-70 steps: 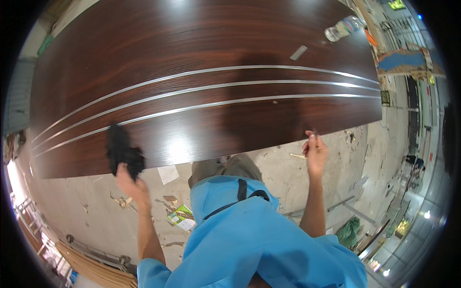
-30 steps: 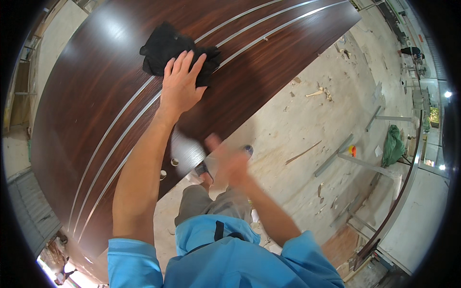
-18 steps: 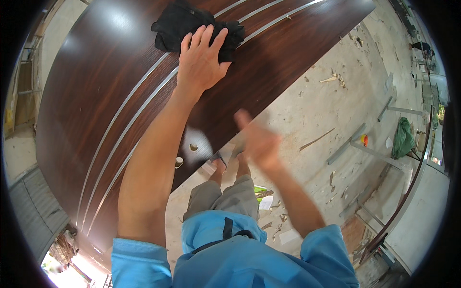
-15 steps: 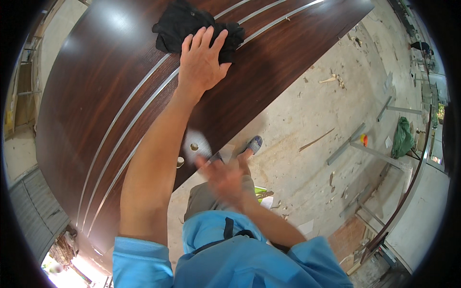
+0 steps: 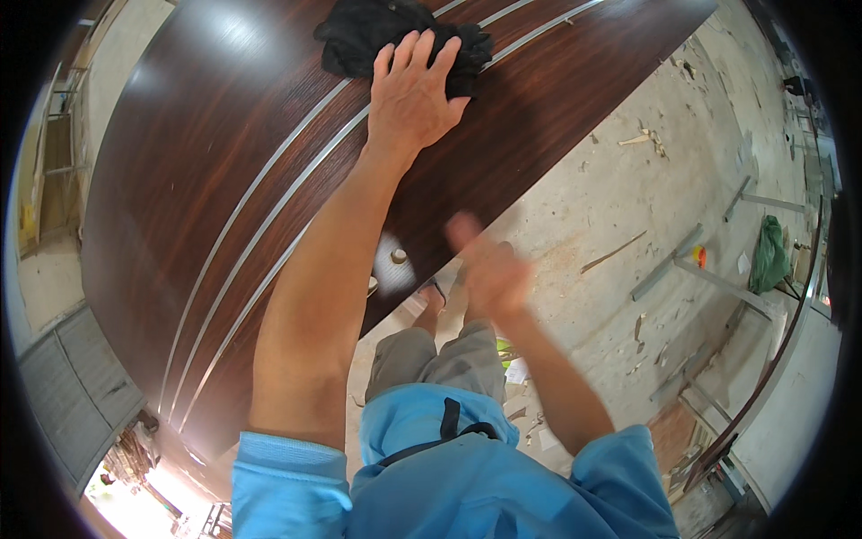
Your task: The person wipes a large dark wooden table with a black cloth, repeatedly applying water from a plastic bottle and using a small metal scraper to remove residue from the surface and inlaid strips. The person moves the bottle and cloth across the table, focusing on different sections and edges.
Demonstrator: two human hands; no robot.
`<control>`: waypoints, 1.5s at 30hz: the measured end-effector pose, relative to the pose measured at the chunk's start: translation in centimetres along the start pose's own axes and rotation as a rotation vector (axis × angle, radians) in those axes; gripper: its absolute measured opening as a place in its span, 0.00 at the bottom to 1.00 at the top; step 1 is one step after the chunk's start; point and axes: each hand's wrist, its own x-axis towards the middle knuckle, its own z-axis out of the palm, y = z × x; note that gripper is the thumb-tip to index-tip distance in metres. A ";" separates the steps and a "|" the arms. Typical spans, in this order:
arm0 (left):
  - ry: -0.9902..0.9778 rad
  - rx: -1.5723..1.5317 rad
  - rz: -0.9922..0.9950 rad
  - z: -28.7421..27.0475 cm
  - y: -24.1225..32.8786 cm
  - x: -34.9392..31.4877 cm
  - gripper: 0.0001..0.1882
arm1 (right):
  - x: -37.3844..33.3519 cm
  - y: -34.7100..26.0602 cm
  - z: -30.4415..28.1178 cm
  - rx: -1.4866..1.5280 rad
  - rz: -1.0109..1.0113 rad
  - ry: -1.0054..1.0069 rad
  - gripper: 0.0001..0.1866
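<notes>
A dark brown wood-grain door panel (image 5: 206,117) with thin silver strips lies in front of me. On its far part sits a bunched black cloth (image 5: 359,40). My left hand (image 5: 415,94) grips the cloth from above, fingers spread over its near side and thumb at its right edge. Beyond the panel's near right edge, in the air, is my right hand (image 5: 494,269), smeared by motion. Its fingers cannot be made out, and nothing in it can be seen. A round hole (image 5: 398,256) goes through the panel near that edge, with a second opening partly behind my left forearm.
The concrete floor (image 5: 575,202) on the right bears scraps and a long wood sliver (image 5: 614,251). Grey metal supports (image 5: 666,262) stand farther right, near a green bag (image 5: 769,256) and an orange-yellow roll (image 5: 699,256). A grey panelled surface (image 5: 76,382) lies at left.
My right hand has moved right and up, away from the holes near the panel's edge. My left hand stays on the cloth, and the whole view has shifted slightly.
</notes>
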 end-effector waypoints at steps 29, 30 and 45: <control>-0.215 0.037 -0.063 -1.0 2.1 3.5 0.34 | 24.4 35.7 -19.8 -0.034 0.171 0.482 0.24; -0.254 0.051 -0.094 -0.9 2.0 3.5 0.34 | 26.0 37.9 -21.2 -0.127 0.229 0.469 0.23; -0.294 0.118 -0.241 -0.6 3.2 3.3 0.40 | 6.0 13.0 -7.2 0.486 -0.492 -0.325 0.22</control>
